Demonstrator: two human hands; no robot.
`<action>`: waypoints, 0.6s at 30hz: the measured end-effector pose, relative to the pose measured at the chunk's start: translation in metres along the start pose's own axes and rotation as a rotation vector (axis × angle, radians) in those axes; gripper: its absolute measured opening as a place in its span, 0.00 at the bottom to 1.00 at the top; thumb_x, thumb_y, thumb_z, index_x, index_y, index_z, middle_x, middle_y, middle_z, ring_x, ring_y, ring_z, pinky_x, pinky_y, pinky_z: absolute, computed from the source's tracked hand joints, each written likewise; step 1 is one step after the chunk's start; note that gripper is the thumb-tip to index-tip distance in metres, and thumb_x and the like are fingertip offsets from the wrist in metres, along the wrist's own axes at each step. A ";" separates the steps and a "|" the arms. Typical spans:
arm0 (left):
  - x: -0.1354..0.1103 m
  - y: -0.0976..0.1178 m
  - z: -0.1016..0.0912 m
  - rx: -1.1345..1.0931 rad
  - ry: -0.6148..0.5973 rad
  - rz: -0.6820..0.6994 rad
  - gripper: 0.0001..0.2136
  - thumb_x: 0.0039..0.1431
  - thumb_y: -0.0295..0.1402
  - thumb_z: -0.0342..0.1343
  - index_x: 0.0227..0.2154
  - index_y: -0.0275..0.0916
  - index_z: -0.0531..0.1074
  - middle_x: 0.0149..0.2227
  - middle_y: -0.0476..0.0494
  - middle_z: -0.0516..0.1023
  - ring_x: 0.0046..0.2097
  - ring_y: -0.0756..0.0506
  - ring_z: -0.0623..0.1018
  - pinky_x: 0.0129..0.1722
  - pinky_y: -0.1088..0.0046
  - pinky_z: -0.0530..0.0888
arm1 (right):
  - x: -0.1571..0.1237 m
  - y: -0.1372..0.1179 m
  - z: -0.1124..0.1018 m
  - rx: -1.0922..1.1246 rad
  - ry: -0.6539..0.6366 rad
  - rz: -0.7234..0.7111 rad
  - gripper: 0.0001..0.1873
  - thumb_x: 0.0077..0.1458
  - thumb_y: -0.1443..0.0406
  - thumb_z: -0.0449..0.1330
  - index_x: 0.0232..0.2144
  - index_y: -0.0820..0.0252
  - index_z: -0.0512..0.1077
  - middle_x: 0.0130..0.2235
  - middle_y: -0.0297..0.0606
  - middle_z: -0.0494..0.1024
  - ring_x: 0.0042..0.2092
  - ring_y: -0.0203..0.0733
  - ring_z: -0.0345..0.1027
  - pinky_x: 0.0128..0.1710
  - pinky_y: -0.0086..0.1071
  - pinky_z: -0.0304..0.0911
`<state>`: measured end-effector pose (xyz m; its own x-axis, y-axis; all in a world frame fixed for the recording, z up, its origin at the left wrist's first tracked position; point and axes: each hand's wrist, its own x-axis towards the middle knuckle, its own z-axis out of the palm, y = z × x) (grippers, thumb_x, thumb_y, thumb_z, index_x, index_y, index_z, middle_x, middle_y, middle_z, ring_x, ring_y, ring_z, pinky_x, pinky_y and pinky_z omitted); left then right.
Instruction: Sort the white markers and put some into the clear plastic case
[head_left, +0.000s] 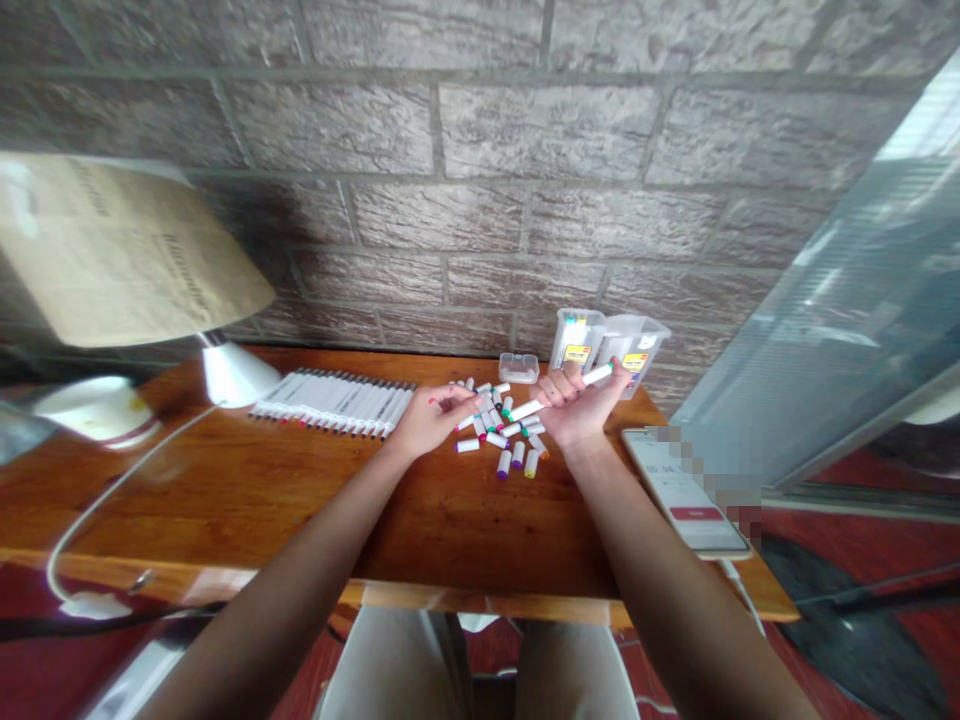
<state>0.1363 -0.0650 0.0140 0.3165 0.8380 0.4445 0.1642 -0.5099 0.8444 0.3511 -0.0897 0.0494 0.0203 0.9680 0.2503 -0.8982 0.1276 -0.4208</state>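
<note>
My right hand (pixel 577 405) is closed round a white marker (pixel 598 377) that lies across the palm, its ends sticking out left and right. My left hand (pixel 431 415) is curled, its fingertips pinched on something small and pink that I cannot make out. Between and below the hands lie several loose marker caps (pixel 504 440) in different colours. A long row of white markers (pixel 334 403) lies side by side to the left of my left hand.
Two clear plastic marker boxes (pixel 609 348) and a small clear lid (pixel 518 367) stand by the brick wall. A phone (pixel 684 492) lies at the right edge of the wooden desk (pixel 247 500). A white lamp (pixel 236 372) with its cord stands at the left.
</note>
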 end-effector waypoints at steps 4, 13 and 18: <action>0.000 -0.001 0.001 -0.004 0.004 -0.028 0.18 0.53 0.48 0.65 0.30 0.35 0.82 0.29 0.44 0.83 0.29 0.49 0.76 0.30 0.73 0.71 | -0.003 0.007 0.006 -0.009 -0.001 0.038 0.33 0.51 0.38 0.48 0.14 0.53 0.42 0.13 0.24 0.42 0.17 0.30 0.33 0.15 0.29 0.44; 0.001 -0.003 0.000 -0.011 -0.005 -0.015 0.17 0.53 0.47 0.66 0.31 0.35 0.82 0.29 0.43 0.83 0.28 0.48 0.76 0.30 0.73 0.72 | -0.003 0.009 0.009 -0.032 0.040 0.055 0.35 0.55 0.35 0.43 0.14 0.53 0.42 0.13 0.24 0.42 0.17 0.30 0.32 0.15 0.29 0.42; 0.000 -0.003 0.001 0.013 -0.016 -0.004 0.17 0.53 0.47 0.66 0.31 0.35 0.82 0.30 0.43 0.84 0.29 0.48 0.77 0.31 0.73 0.72 | 0.000 0.011 0.005 -0.018 0.023 0.121 0.37 0.54 0.33 0.44 0.14 0.53 0.44 0.13 0.24 0.43 0.17 0.30 0.32 0.15 0.30 0.43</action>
<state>0.1362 -0.0633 0.0110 0.3308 0.8369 0.4362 0.1772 -0.5090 0.8423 0.3393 -0.0897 0.0493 -0.0777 0.9813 0.1762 -0.8865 0.0129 -0.4626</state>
